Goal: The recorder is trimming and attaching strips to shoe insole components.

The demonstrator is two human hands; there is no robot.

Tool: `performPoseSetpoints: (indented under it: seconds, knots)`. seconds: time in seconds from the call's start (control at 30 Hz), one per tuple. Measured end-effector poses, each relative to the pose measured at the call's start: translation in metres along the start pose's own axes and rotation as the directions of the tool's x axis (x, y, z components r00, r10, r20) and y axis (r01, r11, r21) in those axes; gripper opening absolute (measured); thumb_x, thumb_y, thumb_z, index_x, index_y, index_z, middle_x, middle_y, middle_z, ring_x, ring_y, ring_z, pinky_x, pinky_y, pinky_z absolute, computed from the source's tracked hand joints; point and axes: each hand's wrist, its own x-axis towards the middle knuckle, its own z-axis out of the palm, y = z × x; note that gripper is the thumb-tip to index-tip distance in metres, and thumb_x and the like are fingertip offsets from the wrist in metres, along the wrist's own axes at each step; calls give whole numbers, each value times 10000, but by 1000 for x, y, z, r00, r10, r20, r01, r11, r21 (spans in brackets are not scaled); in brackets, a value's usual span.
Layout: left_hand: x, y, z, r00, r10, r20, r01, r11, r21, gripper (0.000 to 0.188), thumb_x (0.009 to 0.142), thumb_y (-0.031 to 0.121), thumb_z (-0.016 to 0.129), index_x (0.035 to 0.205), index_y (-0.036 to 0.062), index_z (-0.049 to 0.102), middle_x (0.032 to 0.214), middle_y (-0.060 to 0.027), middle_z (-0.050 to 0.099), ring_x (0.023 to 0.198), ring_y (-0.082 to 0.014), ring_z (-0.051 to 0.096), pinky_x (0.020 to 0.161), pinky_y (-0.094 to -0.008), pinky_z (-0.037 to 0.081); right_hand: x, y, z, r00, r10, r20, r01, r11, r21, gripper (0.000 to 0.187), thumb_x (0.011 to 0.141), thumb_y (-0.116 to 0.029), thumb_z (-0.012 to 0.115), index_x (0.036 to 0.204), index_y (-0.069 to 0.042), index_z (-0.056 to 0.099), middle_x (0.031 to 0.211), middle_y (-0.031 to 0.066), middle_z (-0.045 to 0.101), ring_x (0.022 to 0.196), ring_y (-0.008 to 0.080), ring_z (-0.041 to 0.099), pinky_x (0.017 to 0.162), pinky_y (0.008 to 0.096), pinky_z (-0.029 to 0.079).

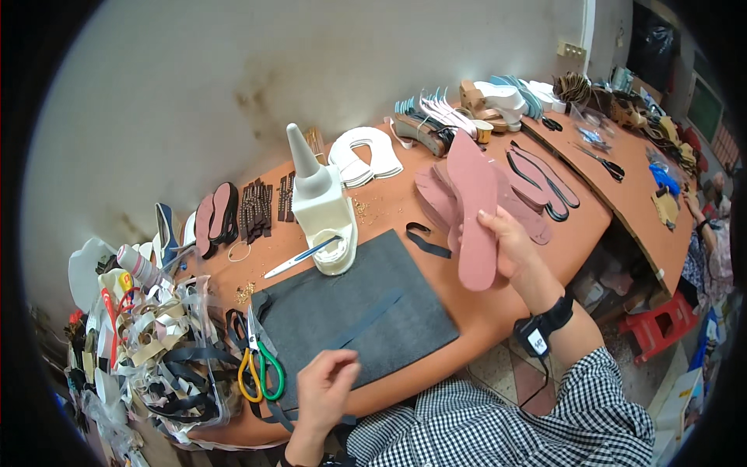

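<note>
My right hand point(510, 241) grips a long pink shoe insole point(475, 210), thumb on its face, and holds it up over the table. Behind it lies a stack of similar pink insoles point(434, 198). My left hand point(328, 389) is curled closed at the near edge of a dark grey mat point(303, 303); what its fingers hold, if anything, is hidden. A dark strip point(366, 323) lies across the mat. Left of that hand rest scissors point(261, 372) with one yellow and one green handle. A white pen-like tool point(292, 261) leans by a cream cone-topped stand point(323, 206).
A heap of strap scraps point(167, 342) fills the table's left end. At the back are a white horseshoe-shaped stack point(366, 156), brown studded strips point(255, 210) and shoe soles point(490, 101). Right, a second table point(622, 194) adjoins, with a red stool point(660, 325) below and another person point(712, 241) beyond.
</note>
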Motion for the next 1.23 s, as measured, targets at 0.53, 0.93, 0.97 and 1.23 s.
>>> performPoseSetpoints:
  seconds: [0.53,0.93,0.97,1.23]
  knots:
    - [28,-6,54,949,-188,255,281,870,-405,137,858,105,555,930,-10,576,767,1,591,665,-44,532,603,-186,442,-56,63,26,946,312,86,-321,939,121,378,893,-315,495,1084,10,474,948,111,598,841,195,593,742,327,498]
    - [12,-5,34,958,-222,180,281,850,-446,130,856,146,565,794,34,543,663,-22,568,514,-64,501,459,-169,397,-5,31,-64,959,110,-263,-6,930,368,250,898,-241,490,944,4,511,860,107,594,789,202,585,723,319,504]
    - [13,-8,33,960,-210,182,271,856,-440,131,858,148,563,792,36,543,657,-20,564,505,-64,500,449,-165,391,-5,28,-69,941,82,-327,65,908,415,274,893,-248,502,975,12,488,895,123,581,817,213,579,736,323,503]
    - [27,-8,27,958,-172,230,257,873,-415,156,860,180,574,853,25,551,623,-25,568,494,-56,492,475,-166,395,-49,53,-4,966,123,-229,-66,969,240,783,845,-385,555,1343,38,123,1243,190,350,1097,273,472,849,369,466]
